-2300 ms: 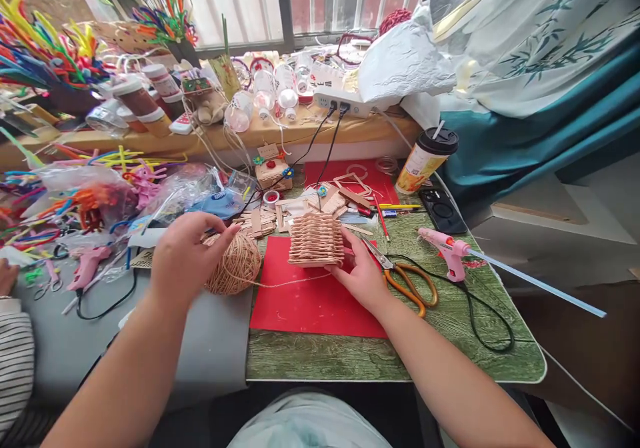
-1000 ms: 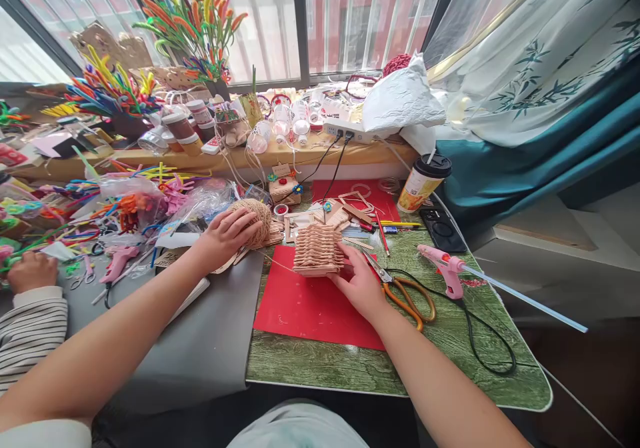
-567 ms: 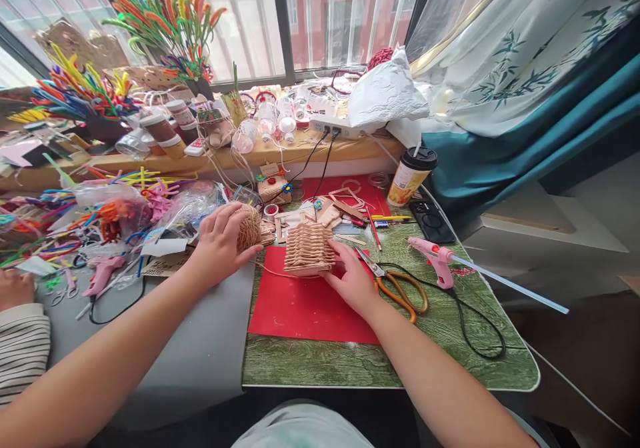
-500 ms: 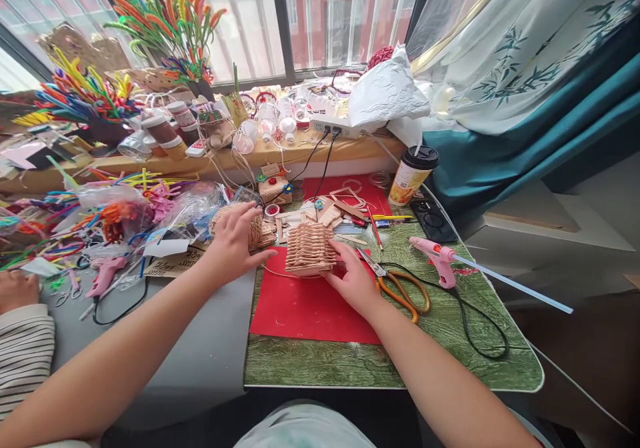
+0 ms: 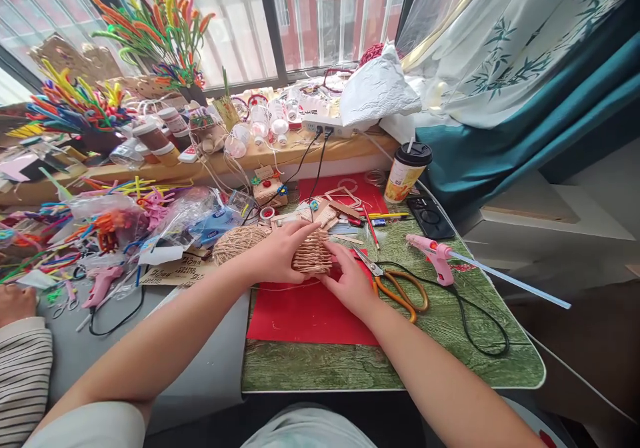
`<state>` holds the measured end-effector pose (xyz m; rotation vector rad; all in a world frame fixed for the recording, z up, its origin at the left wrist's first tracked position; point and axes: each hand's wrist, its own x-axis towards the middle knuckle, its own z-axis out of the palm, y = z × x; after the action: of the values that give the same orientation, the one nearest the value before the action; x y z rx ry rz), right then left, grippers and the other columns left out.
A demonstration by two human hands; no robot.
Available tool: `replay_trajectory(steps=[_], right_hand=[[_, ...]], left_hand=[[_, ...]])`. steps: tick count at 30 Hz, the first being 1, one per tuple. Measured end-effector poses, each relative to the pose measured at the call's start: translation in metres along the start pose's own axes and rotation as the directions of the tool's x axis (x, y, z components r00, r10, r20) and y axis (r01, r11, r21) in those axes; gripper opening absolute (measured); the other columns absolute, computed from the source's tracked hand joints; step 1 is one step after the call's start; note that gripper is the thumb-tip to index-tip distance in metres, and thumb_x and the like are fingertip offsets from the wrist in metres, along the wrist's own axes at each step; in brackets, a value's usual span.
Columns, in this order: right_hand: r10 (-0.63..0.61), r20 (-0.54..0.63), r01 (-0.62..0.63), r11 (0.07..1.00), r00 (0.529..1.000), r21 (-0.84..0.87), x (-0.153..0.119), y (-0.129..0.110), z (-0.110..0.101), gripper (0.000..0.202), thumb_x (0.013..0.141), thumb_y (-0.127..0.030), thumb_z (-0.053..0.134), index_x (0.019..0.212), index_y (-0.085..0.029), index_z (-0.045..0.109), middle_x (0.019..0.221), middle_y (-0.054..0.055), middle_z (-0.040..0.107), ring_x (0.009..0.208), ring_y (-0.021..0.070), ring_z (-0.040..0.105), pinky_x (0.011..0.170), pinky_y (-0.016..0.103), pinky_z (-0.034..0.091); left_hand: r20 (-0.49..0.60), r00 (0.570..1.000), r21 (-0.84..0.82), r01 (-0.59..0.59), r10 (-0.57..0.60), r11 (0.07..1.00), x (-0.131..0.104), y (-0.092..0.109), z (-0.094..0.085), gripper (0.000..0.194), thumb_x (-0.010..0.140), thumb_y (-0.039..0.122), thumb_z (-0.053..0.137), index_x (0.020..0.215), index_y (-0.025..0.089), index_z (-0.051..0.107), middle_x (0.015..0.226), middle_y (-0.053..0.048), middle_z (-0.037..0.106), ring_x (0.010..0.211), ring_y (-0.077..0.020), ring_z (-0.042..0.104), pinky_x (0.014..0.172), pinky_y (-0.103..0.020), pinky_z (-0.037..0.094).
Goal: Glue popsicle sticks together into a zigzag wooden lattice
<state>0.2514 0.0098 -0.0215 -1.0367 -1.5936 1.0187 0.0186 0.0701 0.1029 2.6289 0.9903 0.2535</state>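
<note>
A small box of craft sticks wrapped in twine (image 5: 313, 253) stands on a red sheet (image 5: 305, 318). My left hand (image 5: 280, 251) lies over its left side, with fingers reaching across its top edge. At the box's right side, my right hand (image 5: 351, 283) grips it between thumb and fingers. A ball of twine (image 5: 240, 243) rests just left of my left hand, and a strand runs along the sheet below the box. Orange-handled scissors (image 5: 400, 291) lie beside my right wrist.
A pink glue gun (image 5: 435, 258) with a long glue stick is on the right, near a phone (image 5: 431, 217) and a lidded cup (image 5: 406, 173). Loose sticks (image 5: 333, 211) lie behind the box. Another person's hand (image 5: 17, 305) rests at far left near a second glue gun (image 5: 103, 285).
My left hand has moved right and down from above the twine ball onto the box. My right hand stays at the box's right side. The view has shifted slightly.
</note>
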Motion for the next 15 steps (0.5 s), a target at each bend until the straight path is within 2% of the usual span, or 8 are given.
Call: replay_trajectory(steps=[3,9,13,15], right_hand=[[-0.012,-0.007,0.012,1.0,1.0,-0.008,-0.001,0.0,-0.001,0.071,0.096,-0.036,0.08,0.162,-0.038,0.053,0.166,0.009,0.053,0.154,0.0341,0.054,0.13,0.059,0.047],[-0.097,-0.04,0.092,0.99,0.995,-0.103,-0.003,-0.009,-0.004,0.068,0.097,-0.034,0.079,0.16,-0.041,0.054,0.166,0.006,0.055,0.156,0.0329,0.052,0.135,0.059,0.041],[-0.121,-0.109,0.123,0.992,0.987,0.019,-0.005,-0.012,0.001,0.075,0.097,-0.033,0.08,0.163,-0.044,0.048,0.17,0.006,0.048,0.153,0.0303,0.056,0.13,0.055,0.049],[-0.073,-0.149,0.09,0.99,0.986,0.112,-0.005,-0.01,0.005,0.083,0.093,-0.035,0.085,0.165,-0.043,0.045,0.172,0.008,0.043,0.153,0.03,0.055,0.128,0.053,0.051]], left_hand=[[-0.054,0.998,-0.024,-0.008,0.006,1.0,-0.006,0.003,0.004,0.109,0.081,0.039,0.084,0.173,0.031,0.027,0.169,-0.017,0.041,0.158,-0.0404,0.045,0.132,-0.058,0.042],[-0.126,0.991,-0.025,-0.052,0.049,0.998,-0.015,0.002,0.001,0.111,0.077,0.034,0.086,0.172,0.033,0.028,0.168,-0.017,0.041,0.158,-0.0428,0.043,0.132,-0.06,0.042],[-0.166,0.985,-0.074,-0.051,0.038,0.996,-0.019,-0.004,-0.006,0.112,0.076,0.032,0.085,0.172,0.032,0.027,0.168,-0.017,0.038,0.16,-0.0411,0.041,0.134,-0.057,0.041],[-0.189,0.982,-0.107,-0.047,0.026,0.993,-0.021,-0.008,-0.01,0.112,0.076,0.031,0.085,0.172,0.03,0.026,0.167,-0.017,0.038,0.16,-0.0403,0.04,0.135,-0.056,0.04]])
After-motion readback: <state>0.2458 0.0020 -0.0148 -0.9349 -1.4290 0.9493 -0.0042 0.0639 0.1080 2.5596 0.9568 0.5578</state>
